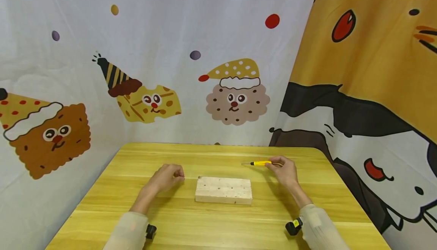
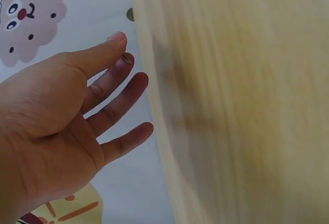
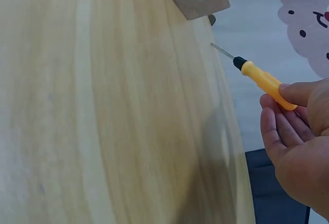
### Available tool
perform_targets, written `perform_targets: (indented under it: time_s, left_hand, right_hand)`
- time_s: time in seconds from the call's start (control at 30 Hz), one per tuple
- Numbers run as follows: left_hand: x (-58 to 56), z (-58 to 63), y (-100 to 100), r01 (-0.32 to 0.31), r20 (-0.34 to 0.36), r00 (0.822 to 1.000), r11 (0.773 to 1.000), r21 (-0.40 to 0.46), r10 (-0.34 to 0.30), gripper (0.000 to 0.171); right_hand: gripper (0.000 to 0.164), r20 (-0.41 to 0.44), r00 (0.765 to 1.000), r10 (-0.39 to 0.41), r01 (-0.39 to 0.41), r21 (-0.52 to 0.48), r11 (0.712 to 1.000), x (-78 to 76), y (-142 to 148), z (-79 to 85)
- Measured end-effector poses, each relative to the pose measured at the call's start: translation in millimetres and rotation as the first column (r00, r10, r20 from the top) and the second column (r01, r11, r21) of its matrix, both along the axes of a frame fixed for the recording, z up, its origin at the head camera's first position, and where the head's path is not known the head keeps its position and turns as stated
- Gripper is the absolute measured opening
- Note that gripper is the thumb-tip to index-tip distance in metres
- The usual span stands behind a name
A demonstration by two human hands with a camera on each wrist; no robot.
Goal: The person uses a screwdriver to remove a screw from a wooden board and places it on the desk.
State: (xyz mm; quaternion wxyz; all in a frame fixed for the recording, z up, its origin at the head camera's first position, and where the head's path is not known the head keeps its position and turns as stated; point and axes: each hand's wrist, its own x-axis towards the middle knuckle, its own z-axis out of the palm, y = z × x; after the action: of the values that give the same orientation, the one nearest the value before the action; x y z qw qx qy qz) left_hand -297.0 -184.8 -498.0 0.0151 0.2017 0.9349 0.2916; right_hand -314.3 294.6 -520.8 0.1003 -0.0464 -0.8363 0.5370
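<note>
My right hand [image 1: 285, 172] pinches the handle end of a screwdriver [image 3: 267, 84] between thumb and fingers. The tool has a yellow handle, a black collar and a thin metal shaft that points left, above the table. Between the thumb and index fingertip of my left hand [image 2: 67, 106] sits a small screw [image 2: 126, 58], mostly hidden by the fingers; the other fingers are loosely spread. A pale wooden block [image 1: 223, 190] with several small holes in its top lies on the table between the two hands, touched by neither.
The yellow wood-grain table [image 1: 218, 227] has its far edge by a white cloth [image 1: 153, 33] printed with cartoon figures. To the right hangs an orange, black and white cartoon cloth [image 1: 375, 60]. Each wrist wears a small black camera.
</note>
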Motion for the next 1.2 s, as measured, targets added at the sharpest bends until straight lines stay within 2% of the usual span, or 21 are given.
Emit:
perform_targets:
  time_s: [0.1, 0.23, 0.37, 0.53, 0.67, 0.83, 1.2]
  left_hand:
    - [-1.4, -2.7, -1, 0.004, 0.022, 1.0, 1.0, -0.007, -0.003, 0.01]
    - [-4.2, -8.6, 0, 0.012, 0.02, 1.0, 0.999, -0.035, -0.012, 0.011]
    - [-6.7, -14.9, 1, 0.002, 0.001, 1.0, 0.998, -0.063, -0.002, 0.014]
    - [-7.2, -17.0, 2, -0.022, -0.005, 1.0, 0.997, -0.071, 0.022, 0.015]
    - [-6.7, -16.7, 2, -0.031, 0.001, 1.0, 0.997, -0.068, 0.031, 0.015]
    - [-6.9, -18.9, 1, -0.027, -0.009, 1.0, 0.998, -0.064, 0.027, 0.015]
    - [-3.8, -18.7, -1, 0.014, -0.012, 1.0, 0.999, -0.043, -0.015, 0.01]
  right_hand:
    - [0.023, -0.014, 1.0, -0.004, 0.004, 0.036, 0.999, -1.2, 1, -1.3]
    - [0.02, -0.031, 0.999, 0.017, -0.012, 0.169, 0.986, -1.6, 4, -3.6]
    - [0.016, -0.039, 0.996, 0.079, -0.063, 0.306, 0.95, -2.7, 8, -7.8]
    - [0.015, -0.042, 0.987, 0.156, -0.126, 0.408, 0.904, -4.4, 10, -14.3]
    - [0.014, -0.026, 0.983, 0.18, -0.15, 0.447, 0.882, -4.3, 9, -17.4]
    - [0.013, -0.002, 0.981, 0.193, -0.17, 0.464, 0.869, -3.6, 7, -16.9]
    - [0.022, 0.028, 0.978, 0.207, -0.195, 0.48, 0.855, -3.7, 7, -19.4]
